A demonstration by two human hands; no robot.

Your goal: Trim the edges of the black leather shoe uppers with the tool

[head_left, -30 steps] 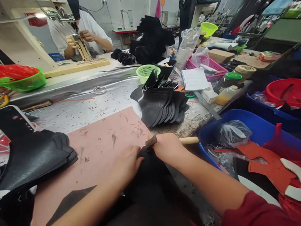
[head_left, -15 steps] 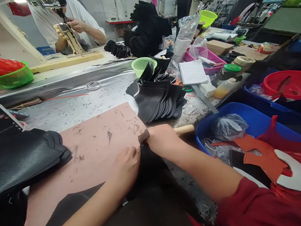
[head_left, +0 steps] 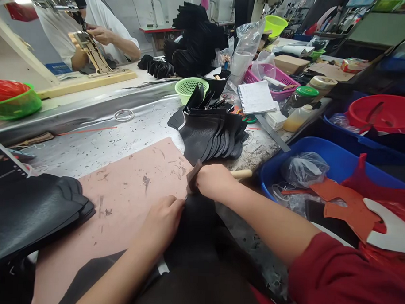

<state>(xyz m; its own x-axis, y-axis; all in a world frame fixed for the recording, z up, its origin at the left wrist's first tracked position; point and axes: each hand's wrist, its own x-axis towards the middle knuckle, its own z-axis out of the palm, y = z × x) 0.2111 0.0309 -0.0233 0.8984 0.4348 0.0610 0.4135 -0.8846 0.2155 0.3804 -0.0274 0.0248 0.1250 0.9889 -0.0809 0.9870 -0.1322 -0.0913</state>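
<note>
A dark red sleeve (head_left: 337, 281) covers the right upper arm; left hand (head_left: 163, 221), right hand (head_left: 212, 181) and 2 forearms are bare.

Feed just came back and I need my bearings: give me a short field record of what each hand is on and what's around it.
Left hand: on the black leather piece, fingertips at its edge; grip not visible
Right hand: closed around hammer, head at the leather's far edge, wooden handle pointing right
Surface: pink mat on metal-topped table
Behind hands: fanned leather stack
Left: second leather stack, phone
Right: blue bin holding a plastic bag
Far left: another person at a machine
</note>
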